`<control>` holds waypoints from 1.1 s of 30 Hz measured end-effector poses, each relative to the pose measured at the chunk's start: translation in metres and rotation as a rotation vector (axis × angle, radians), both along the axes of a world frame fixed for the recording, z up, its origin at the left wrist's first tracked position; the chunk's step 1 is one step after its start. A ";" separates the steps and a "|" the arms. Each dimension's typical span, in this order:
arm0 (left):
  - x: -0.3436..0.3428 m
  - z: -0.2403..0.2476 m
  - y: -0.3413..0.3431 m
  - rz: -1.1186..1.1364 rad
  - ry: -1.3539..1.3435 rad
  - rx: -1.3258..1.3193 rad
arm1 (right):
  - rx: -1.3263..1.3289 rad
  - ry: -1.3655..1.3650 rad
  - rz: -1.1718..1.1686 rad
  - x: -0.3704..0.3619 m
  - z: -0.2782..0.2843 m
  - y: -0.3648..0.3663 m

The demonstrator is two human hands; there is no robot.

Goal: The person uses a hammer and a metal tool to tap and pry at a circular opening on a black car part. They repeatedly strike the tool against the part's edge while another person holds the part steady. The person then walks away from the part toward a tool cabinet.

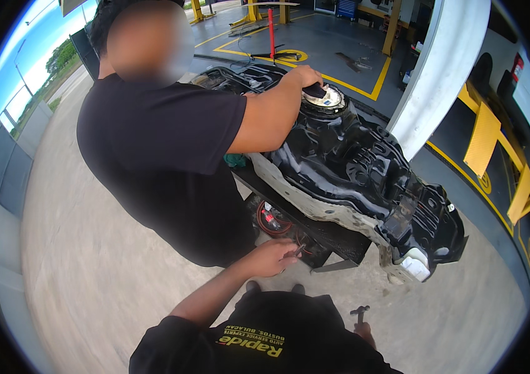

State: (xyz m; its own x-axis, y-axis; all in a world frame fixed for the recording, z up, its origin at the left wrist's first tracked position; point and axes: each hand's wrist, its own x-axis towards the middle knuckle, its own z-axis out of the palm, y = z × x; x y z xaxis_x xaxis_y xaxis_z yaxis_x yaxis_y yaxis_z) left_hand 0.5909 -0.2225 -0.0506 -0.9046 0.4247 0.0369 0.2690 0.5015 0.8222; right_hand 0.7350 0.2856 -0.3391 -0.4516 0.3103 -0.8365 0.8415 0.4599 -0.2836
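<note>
My left hand (273,257) is closed in front of my waist, near the low end of the black metal stand (315,232). A small dark metal piece (299,250) pokes out from its fingers; its kind is too small to tell. Down at my right side, my right hand (364,331) is closed around the handle of a hammer (359,310), its head upward. Before me a large black fuel tank (333,153) lies on the stand. Another person's hand (307,77) presses a dark cloth (315,90) at the tank's pale round opening (330,100).
The co-worker (165,131) in a dark shirt stands close at my left. Under the stand are a coiled reddish hose (265,219) and a bottle. A white pillar (442,68) rises beyond the tank, with yellow lift arms (483,140) at right. A red post (272,34) stands farther back.
</note>
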 end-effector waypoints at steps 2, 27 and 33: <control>-0.014 0.012 -0.015 -0.071 0.031 0.091 | 0.019 0.115 -0.010 0.022 0.010 -0.024; -0.169 0.148 0.096 -0.284 0.714 -0.328 | -0.616 1.017 0.005 -0.172 0.298 -0.125; -0.287 0.235 0.061 0.014 0.930 -0.518 | -0.697 1.046 -0.028 -0.231 0.297 -0.113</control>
State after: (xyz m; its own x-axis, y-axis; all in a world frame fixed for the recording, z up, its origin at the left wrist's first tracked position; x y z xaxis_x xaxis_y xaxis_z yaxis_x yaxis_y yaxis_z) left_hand 0.3034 -0.1614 0.1845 -0.6188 0.5764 0.5337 0.6729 0.7395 -0.0185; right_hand 0.5039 0.1721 -0.0416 -0.9968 -0.0322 -0.0725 0.0746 -0.0700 -0.9948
